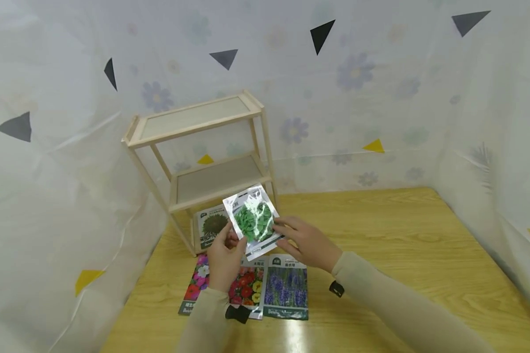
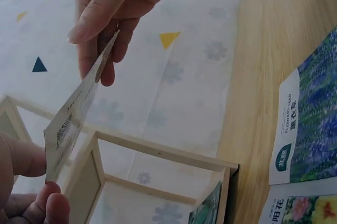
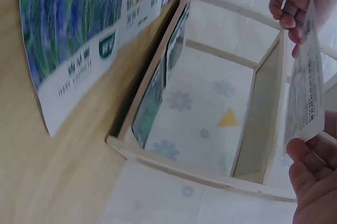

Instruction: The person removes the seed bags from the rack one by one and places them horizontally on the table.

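The left hand (image 1: 224,262) pinches the green-leaf packet (image 1: 252,215) by its lower-left edge, mid-frame before the wooden rack (image 1: 221,181); the right hand (image 1: 308,242) touches its right edge, though I can't tell whether it grips. Light edge pressure seems best: squeezing could crease that glossy film.

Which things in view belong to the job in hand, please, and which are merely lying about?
Apparently the job:
leafy-green packet, in left hand and right hand
tabletop packets
shelved packets
wooden rack

Apparently just there:
yellow triangles
dark triangles
patterned sheet
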### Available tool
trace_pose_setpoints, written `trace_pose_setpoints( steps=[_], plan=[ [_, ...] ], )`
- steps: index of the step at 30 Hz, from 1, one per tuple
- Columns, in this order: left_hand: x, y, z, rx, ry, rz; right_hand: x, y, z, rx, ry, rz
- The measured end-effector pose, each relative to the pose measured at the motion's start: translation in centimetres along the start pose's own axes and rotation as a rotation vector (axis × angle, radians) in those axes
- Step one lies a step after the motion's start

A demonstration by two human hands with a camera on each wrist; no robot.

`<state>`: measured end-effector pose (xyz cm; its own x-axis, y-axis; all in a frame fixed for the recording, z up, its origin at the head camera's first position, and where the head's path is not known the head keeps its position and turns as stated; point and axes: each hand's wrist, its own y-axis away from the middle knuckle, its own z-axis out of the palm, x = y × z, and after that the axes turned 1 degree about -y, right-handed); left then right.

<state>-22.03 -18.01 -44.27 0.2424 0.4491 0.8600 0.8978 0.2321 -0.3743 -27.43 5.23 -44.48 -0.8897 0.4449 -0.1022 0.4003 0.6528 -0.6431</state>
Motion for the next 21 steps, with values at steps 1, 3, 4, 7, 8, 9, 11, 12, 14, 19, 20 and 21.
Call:
trace_pose_setpoints(
  steps=[1,3,4,7,8,9,11,12,14,19,20,21],
  plan=[
    [0.0,0.3,0.1,0.0,0.013,0.0,-0.1,0.3,-0.1,0.006,-0.029,0.023],
    [0.0,0.8,0.2,-0.005,0.021,0.004,-0.3,0.7,-0.2,0.022,-0.084,0.07],
    [-0.1,1.0,0.3,-0.006,0.018,0.012,-0.4,0.9,-0.2,0.03,-0.103,0.093],
    [-0.3,1.5,0.5,-0.024,0.001,0.038,-0.8,1.3,-0.3,0.055,-0.151,0.158],
    [-0.4,1.6,0.6,-0.03,-0.005,0.045,-0.9,1.4,-0.4,0.063,-0.169,0.178],
    [-0.3,1.8,0.7,-0.036,-0.008,0.05,-0.9,1.5,-0.4,0.07,-0.191,0.201],
    [-0.3,2.0,0.8,-0.05,-0.013,0.06,-1.0,1.7,-0.7,0.084,-0.235,0.248],
    [-0.3,2.1,0.9,-0.059,-0.019,0.063,-1.0,1.9,-0.8,0.087,-0.251,0.274],
    [-0.2,2.2,1.2,-0.074,-0.045,0.08,-0.9,2.1,-1.1,0.103,-0.288,0.316],
    [0.1,2.6,2.1,-0.159,-0.042,0.093,-0.5,2.8,-2.0,0.139,-0.363,0.39],
    [0.2,2.7,2.3,-0.176,-0.041,0.095,-0.4,2.9,-2.1,0.142,-0.376,0.4],
    [0.3,2.7,2.5,-0.193,-0.037,0.1,-0.2,3.1,-2.2,0.143,-0.387,0.412]
  ],
)
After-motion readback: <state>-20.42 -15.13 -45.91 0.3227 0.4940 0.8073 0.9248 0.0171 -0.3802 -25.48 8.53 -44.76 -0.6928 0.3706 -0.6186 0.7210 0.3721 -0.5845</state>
